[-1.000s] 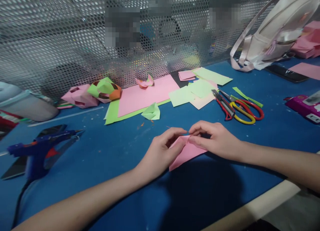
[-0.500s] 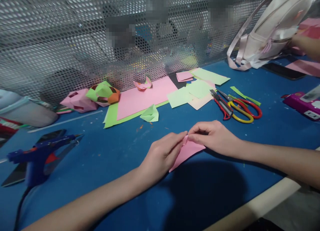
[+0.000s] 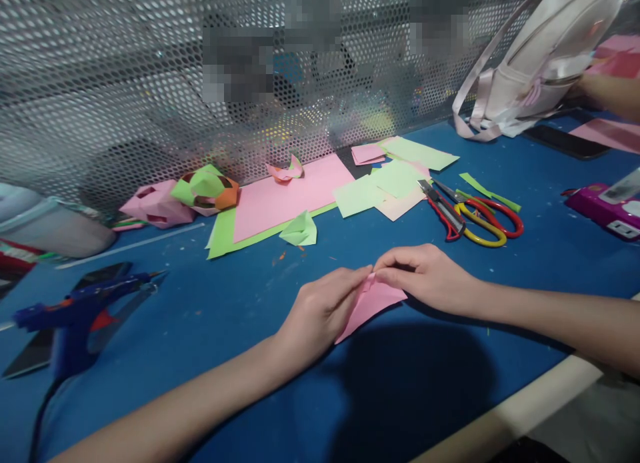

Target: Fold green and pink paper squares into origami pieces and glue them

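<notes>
A small piece of pink paper (image 3: 374, 300) with a fold at its top edge rests on the blue table. My left hand (image 3: 327, 303) is closed on its left side, fingertips near the fold. From the right, my right hand (image 3: 425, 273) pinches the same top edge between thumb and forefinger. Both sets of fingertips nearly meet there and cover part of the fold. Just beyond lies a folded green paper piece (image 3: 300, 229). To the right of that are a box cutter (image 3: 444, 211) and scissors (image 3: 487, 219) with red and yellow handles.
A blue glue gun (image 3: 75, 316) stands at the left by a dark phone. Paper models (image 3: 207, 188), pink sheets (image 3: 295, 193) and pale green sheets (image 3: 380, 186) lie along the perforated metal screen (image 3: 150, 83). At right are a pale backpack (image 3: 545, 63), a purple power strip (image 3: 605, 209) and another person's arm.
The pink paper has shifted very slightly left along with my fingers. Its fold looks a little flatter. Both hands keep their grip.
</notes>
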`<state>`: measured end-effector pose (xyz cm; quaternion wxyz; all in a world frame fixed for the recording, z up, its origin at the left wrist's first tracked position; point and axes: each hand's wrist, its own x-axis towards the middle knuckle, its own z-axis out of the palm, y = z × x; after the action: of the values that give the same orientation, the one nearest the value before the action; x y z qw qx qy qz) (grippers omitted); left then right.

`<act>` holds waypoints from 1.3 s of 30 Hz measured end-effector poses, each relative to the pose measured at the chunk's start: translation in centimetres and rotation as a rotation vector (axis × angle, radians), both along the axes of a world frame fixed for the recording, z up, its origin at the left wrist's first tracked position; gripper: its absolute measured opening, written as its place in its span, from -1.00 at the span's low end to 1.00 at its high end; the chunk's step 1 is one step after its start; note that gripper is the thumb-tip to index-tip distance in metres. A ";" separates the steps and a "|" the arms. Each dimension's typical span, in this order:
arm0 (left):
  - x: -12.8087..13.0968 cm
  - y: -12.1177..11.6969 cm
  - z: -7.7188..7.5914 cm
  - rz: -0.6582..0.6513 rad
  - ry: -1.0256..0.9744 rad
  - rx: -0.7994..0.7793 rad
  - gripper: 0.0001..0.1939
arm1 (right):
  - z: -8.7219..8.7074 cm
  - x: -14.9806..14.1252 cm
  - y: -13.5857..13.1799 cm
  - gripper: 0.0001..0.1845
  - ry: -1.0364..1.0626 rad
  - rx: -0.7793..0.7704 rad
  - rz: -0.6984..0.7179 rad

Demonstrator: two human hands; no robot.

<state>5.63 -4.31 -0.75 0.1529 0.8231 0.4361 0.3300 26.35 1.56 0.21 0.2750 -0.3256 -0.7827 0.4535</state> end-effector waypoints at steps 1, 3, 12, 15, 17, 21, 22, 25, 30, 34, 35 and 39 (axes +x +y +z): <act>0.0 0.0 0.0 -0.002 -0.004 0.005 -0.73 | 0.0 0.0 0.0 -0.83 -0.006 -0.004 0.000; 0.0 0.1 0.0 -0.004 -0.011 0.012 -0.74 | 0.0 0.0 0.0 -0.83 -0.013 -0.012 0.005; 0.1 -0.2 0.2 0.050 -0.021 0.080 -0.71 | 0.3 0.1 0.1 -0.83 -0.033 -0.030 -0.010; 0.1 -0.4 0.1 0.021 0.000 0.105 -0.70 | 0.4 0.1 0.1 -0.82 -0.032 -0.061 -0.026; 0.1 -0.4 0.0 0.010 0.009 0.125 -0.71 | 0.5 0.1 0.1 -0.82 -0.031 -0.079 -0.031; 0.0 -0.5 -0.1 -0.014 0.036 0.148 -0.71 | 0.6 0.0 0.2 -0.84 -0.030 -0.110 -0.033; 0.0 -0.4 -0.1 -0.021 0.039 0.151 -0.70 | 0.6 0.0 0.2 -0.84 -0.029 -0.117 -0.032; -0.1 -0.4 -0.1 -0.029 0.036 0.146 -0.69 | 0.6 -0.1 0.3 -0.84 -0.019 -0.133 -0.031; 0.0 -0.3 0.6 0.018 -0.013 0.089 -0.75 | 0.4 -0.1 0.3 -0.83 -0.006 -0.150 -0.026; 0.2 -0.3 0.9 0.052 -0.062 0.007 -0.77 | 0.5 0.0 0.3 -0.84 -0.010 -0.158 -0.021; 0.2 -0.3 1.0 0.056 -0.073 -0.004 -0.77 | 0.6 0.0 0.3 -0.85 -0.011 -0.163 -0.019; 0.4 -0.4 1.0 0.051 -0.082 -0.004 -0.78 | 0.9 -0.3 0.1 -0.87 -0.024 -0.169 0.024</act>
<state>6.06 -4.69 0.23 0.1639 0.7973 0.4508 0.3663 26.05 1.66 1.06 0.2316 -0.3440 -0.7486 0.5173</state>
